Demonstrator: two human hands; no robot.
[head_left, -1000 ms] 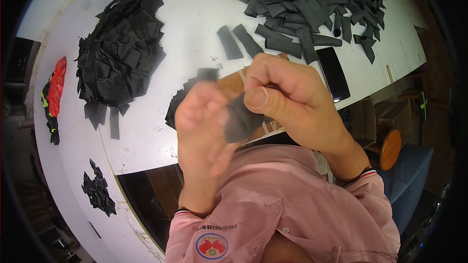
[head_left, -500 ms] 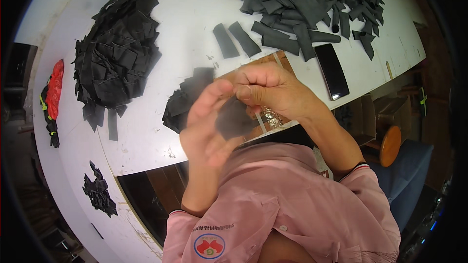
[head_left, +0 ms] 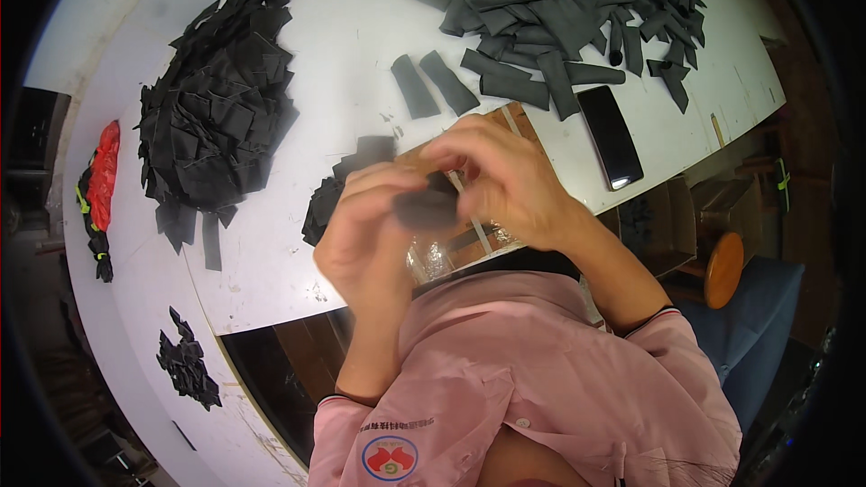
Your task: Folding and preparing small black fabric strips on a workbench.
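My left hand [head_left: 368,233] and my right hand [head_left: 507,180] meet above the table's near edge, both pinching one small dark grey fabric piece [head_left: 426,207] that is curled between the fingers. Just behind the left hand lies a small stack of black fabric pieces [head_left: 336,191] on the white table [head_left: 352,63]. Under the hands sits a brown board [head_left: 505,123] with a clear crinkled wrapper [head_left: 431,260].
A big heap of flat black fabric pieces [head_left: 221,117] lies at the left. Several rolled dark grey pieces [head_left: 568,9] pile up at the back right, two more [head_left: 433,83] lie apart. A black phone [head_left: 610,135] rests near the right edge. A red and black object [head_left: 99,185] sits far left.
The flat piece held up between my hands has been curled into a roll. Both hands have moved closer together and slightly lower toward the board.
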